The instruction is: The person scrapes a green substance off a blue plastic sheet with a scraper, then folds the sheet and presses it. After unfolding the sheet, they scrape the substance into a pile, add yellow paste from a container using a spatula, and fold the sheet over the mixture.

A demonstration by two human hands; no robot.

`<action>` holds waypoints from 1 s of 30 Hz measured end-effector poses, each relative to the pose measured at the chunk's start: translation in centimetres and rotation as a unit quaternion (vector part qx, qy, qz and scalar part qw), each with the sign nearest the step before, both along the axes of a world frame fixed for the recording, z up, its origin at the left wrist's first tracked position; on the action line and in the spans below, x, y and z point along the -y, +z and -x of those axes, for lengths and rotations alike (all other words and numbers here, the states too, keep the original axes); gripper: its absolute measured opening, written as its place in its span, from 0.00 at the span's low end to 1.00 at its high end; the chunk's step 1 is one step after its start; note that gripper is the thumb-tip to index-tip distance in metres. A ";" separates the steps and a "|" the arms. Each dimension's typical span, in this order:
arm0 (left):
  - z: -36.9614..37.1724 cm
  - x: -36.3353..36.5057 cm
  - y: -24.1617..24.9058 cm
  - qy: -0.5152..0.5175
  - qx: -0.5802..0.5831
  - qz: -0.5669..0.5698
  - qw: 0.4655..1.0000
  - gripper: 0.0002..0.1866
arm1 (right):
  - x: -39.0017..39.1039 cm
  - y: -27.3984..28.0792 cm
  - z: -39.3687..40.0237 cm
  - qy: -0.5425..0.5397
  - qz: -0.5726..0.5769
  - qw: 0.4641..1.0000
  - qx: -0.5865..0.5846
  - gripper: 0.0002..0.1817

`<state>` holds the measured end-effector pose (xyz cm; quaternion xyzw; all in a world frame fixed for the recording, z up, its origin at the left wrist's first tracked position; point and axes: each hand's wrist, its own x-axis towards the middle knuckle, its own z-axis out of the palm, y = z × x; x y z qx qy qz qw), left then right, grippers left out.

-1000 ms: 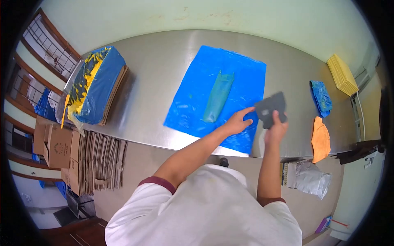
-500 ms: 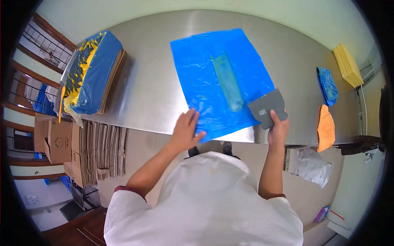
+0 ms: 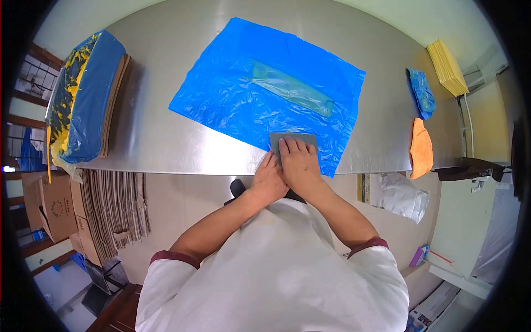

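At the center of the frame, a gray scraper (image 3: 275, 142) is gripped by the right hand (image 3: 300, 169), with its fingers laid over the upper face and its thumb hidden. The scraper is set on the near edge of a wrinkled blue plastic sheet (image 3: 221, 91). The left hand (image 3: 269, 180) is held against the right, its fingertips brought to the scraper's lower left side; whether anything is gripped by it cannot be told.

The sheet is spread across the upper middle of the frame on a metal table (image 3: 182, 152). On its right half a long green piece (image 3: 293, 91) is seen lying slantwise; whether it is on top of or beneath the plastic cannot be told.

At the upper left, a blue-lined container (image 3: 97, 91) is seen with yellow material (image 3: 76, 91) inside, and brown cardboard (image 3: 114, 105) is placed along its right side. At the upper right, 1 yellow stack (image 3: 447, 69) and 1 folded blue bundle (image 3: 421, 94) are laid near each other, with 1 orange item (image 3: 421, 148) just below the bundle. Flattened cartons (image 3: 113, 205) are stood upright at the lower left, below the table.
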<state>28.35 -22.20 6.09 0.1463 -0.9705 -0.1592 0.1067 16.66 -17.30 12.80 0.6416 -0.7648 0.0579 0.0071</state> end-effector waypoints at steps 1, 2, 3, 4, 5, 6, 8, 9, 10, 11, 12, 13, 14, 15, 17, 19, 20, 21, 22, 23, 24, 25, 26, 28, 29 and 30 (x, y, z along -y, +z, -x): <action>0.1 0.0 0.1 -0.001 -0.004 -0.017 1.000 0.27 | 0.6 -0.4 0.1 -0.010 0.025 1.000 -0.012 0.26; 0.1 0.1 0.2 -0.001 -0.008 -0.032 0.999 0.26 | 1.1 -0.5 0.3 -0.026 0.005 1.000 0.007 0.26; 0.1 0.4 0.7 0.000 -0.011 -0.046 0.999 0.26 | 1.9 0.0 0.5 -0.042 -0.014 0.999 0.027 0.26; 0.0 0.5 1.1 -0.002 -0.009 -0.052 0.999 0.26 | 2.7 0.2 0.6 -0.057 -0.031 0.997 0.048 0.25; 0.0 0.6 1.6 -0.003 -0.009 -0.057 0.998 0.27 | 3.6 0.1 1.0 -0.063 -0.021 0.997 0.036 0.24; 0.1 0.6 1.9 -0.007 -0.010 -0.060 0.998 0.28 | 4.6 0.0 1.5 -0.070 -0.009 0.997 0.024 0.22; 0.3 0.5 2.4 -0.010 0.016 -0.053 0.998 0.29 | 6.2 -0.4 2.4 -0.084 0.017 0.996 0.003 0.21; 0.5 0.4 2.7 -0.011 0.027 -0.050 0.998 0.29 | 7.0 -1.2 2.8 -0.090 0.031 0.995 -0.004 0.21; 1.1 0.1 2.6 -0.014 0.023 -0.052 0.998 0.31 | 7.2 -1.5 3.1 -0.095 0.045 0.994 -0.014 0.21; 1.7 -0.3 2.2 -0.013 0.019 -0.055 0.998 0.32 | 6.9 -1.7 3.4 -0.087 0.066 0.994 -0.017 0.22; 2.2 -0.6 1.9 -0.012 0.015 -0.060 0.998 0.34 | 6.3 -1.5 3.6 -0.078 0.086 0.993 -0.020 0.22; 2.5 -1.0 1.5 -0.023 0.012 -0.104 0.994 0.36 | 5.7 -1.3 3.8 -0.068 0.106 0.992 -0.023 0.22; 2.9 -1.2 1.2 -0.032 0.007 -0.148 0.988 0.37 | 4.8 -0.9 3.8 -0.062 0.093 0.994 -0.008 0.22; 3.3 -1.3 1.2 -0.040 0.002 -0.192 0.981 0.39 | 3.7 0.0 3.5 -0.055 0.080 0.995 0.006 0.22; 3.1 -1.0 2.5 -0.004 0.056 -0.116 0.992 0.41 | 2.8 1.4 3.0 -0.052 0.033 0.998 0.035 0.22; 2.6 -0.4 3.1 0.021 0.134 -0.076 0.988 0.43 | 2.5 1.8 2.3 -0.060 -0.039 0.995 0.065 0.25; 2.5 -0.4 2.8 0.020 0.135 -0.061 0.989 0.43 | 2.8 1.6 2.1 -0.066 -0.040 0.995 0.067 0.24; 2.5 -0.4 2.4 0.019 0.135 -0.045 0.990 0.43 | 3.5 1.4 2.2 -0.071 -0.042 0.994 0.067 0.23; 2.6 -0.3 2.1 0.021 0.135 -0.029 0.990 0.43 | 4.2 1.1 2.3 -0.073 -0.043 0.994 0.067 0.23; 2.7 -0.3 1.9 0.020 0.150 -0.029 0.988 0.42 | 5.0 0.8 2.6 -0.079 -0.038 0.994 0.067 0.22; 2.8 -0.3 2.0 0.017 0.166 -0.029 0.986 0.42 | 5.8 0.4 2.9 -0.086 -0.032 0.993 0.068 0.22; 2.8 -0.3 2.0 0.013 0.183 -0.029 0.983 0.42 | 6.4 0.1 3.1 -0.093 -0.028 0.993 0.069 0.22; 2.9 -0.2 2.0 0.014 0.192 -0.031 0.981 0.42 | 7.2 -0.1 3.2 -0.102 -0.029 0.992 0.065 0.21; 3.0 -0.1 2.4 0.016 0.209 -0.033 0.977 0.42 | 8.3 -0.2 3.0 -0.118 -0.029 0.991 0.054 0.21; 2.9 0.0 2.4 0.010 0.194 -0.035 0.980 0.42 | 8.3 -0.9 2.8 -0.115 0.019 0.993 0.034 0.21; 2.8 0.2 2.4 0.004 0.176 -0.036 0.984 0.42 | 8.3 -2.2 2.8 -0.111 0.067 0.992 0.009 0.21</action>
